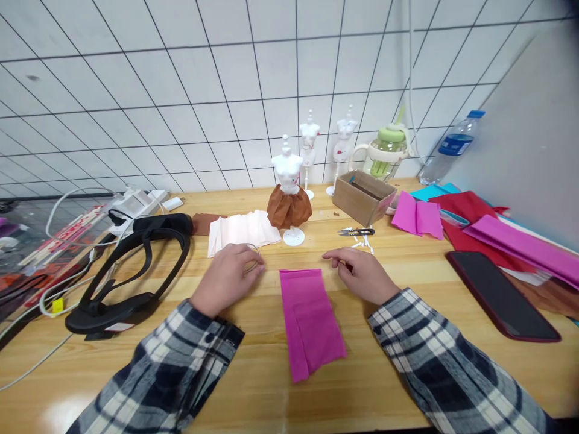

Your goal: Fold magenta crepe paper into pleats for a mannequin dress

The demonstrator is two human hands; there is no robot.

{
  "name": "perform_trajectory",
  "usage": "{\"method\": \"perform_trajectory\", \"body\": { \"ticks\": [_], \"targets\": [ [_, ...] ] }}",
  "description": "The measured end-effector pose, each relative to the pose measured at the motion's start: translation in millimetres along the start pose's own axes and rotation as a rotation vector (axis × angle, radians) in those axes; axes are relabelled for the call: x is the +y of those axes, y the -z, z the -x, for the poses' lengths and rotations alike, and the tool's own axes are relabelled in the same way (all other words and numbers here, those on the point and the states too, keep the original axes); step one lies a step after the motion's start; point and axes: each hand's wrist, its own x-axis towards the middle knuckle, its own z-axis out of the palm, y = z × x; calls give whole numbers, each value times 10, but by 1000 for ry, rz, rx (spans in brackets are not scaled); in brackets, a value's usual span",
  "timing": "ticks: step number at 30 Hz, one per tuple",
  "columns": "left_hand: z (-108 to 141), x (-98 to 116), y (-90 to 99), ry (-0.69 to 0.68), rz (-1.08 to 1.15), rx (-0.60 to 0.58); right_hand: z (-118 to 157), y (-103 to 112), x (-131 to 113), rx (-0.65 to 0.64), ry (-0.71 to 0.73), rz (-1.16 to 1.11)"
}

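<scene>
On the wooden table, a folded strip of magenta crepe paper or thin fabric [312,325] lies between my hands, touched by neither. My left hand [230,277] rests to its upper left, fingers curled in. A thin, pale loop, perhaps thread or wire, curves by the thumb and forefinger and seems held there. To the strip's upper right is my right hand [362,274], its forefinger pointing left over curled fingers; whatever it may pinch is too small to see. Beyond them stands a small white dress form [287,169] wearing a gathered brown skirt [289,208].
Pale pink pleated sheets [244,231] lie behind my left hand, a black headset strap [136,277] farther left. Thread snips [357,231], a cardboard box [364,199] and two more dress forms [344,138] stand or lie behind. A phone [502,295] lies right, below coloured sheets [470,223].
</scene>
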Motion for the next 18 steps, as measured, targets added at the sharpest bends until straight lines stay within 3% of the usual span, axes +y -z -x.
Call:
{"method": "perform_trajectory", "body": {
  "ticks": [3, 6, 11, 18],
  "targets": [
    [63, -215, 146, -21, -40, -160, -8, -18, 38, -10, -7, -21],
    [80, -302, 139, -16, -77, -257, -13, -45, 33, -32, -8, -36],
    [59, -204, 55, 26, -69, -200, -35, -90, -45, -32, -5, -36],
    [59, -165, 77, 38, -111, -173, -41, -127, -47, -54, 18, -54]
  ]
}}
